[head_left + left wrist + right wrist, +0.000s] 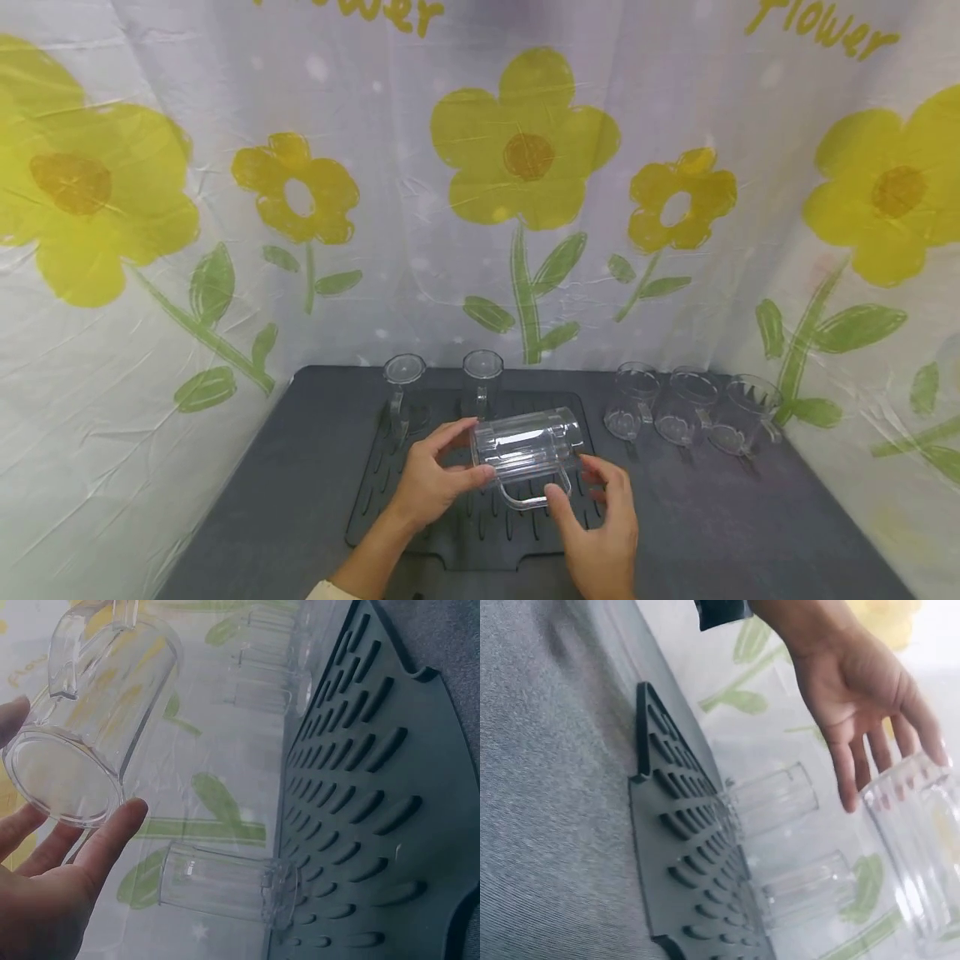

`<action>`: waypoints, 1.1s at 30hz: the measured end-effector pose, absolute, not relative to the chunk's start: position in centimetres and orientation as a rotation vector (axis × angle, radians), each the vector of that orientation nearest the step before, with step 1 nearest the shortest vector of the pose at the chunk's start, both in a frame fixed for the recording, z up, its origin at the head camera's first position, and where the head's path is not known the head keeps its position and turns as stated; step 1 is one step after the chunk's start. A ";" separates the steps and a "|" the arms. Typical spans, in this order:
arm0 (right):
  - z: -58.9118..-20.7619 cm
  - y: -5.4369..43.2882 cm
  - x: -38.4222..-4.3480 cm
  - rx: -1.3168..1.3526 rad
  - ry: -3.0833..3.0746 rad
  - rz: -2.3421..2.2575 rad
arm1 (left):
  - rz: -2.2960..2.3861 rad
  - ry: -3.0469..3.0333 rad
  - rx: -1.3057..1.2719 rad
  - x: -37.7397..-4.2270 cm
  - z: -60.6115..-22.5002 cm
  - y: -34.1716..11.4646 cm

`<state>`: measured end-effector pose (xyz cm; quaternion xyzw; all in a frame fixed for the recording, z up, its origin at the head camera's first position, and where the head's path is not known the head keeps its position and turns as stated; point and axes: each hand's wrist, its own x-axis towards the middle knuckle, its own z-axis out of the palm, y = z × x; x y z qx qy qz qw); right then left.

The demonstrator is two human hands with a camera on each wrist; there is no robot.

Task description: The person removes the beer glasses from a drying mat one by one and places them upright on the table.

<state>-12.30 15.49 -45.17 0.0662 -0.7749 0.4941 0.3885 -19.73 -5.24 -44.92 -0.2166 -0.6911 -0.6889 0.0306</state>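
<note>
A clear glass mug (528, 442) is tilted onto its side above the drying mat, its handle hanging toward me. My left hand (435, 479) grips its left end with thumb and fingers; the left wrist view shows the round base of the mug (64, 780) at that hand (56, 892). In the right wrist view, the left hand (862, 682) reaches to the mug (915, 847) from above. Spread beside the other end and the handle is my right hand (603, 525), thumb apart from fingers; whether it touches the glass is unclear. Neither wrist view shows the right hand.
Two more glass mugs, one left (405, 392) and one right (482, 383), stand on the back of the dark drying mat (480, 546). Three others (682, 408) stand in a row at the right of the grey table (262, 500). A flowered curtain (405, 275) encloses the table.
</note>
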 end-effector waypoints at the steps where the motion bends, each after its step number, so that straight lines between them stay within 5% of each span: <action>1: -45.1 15.5 -12.3 0.055 -1.995 1.332 | -2.123 -2.133 -0.648 -19.7 -44.9 -5.2; 8: -45.5 15.3 -12.3 -0.277 -2.137 1.888 | -2.156 -2.118 -0.604 -19.5 -45.1 -5.0; 33: -42.9 15.3 -12.3 -0.063 -1.793 2.424 | -2.307 -2.136 -0.768 -19.6 -46.6 -4.6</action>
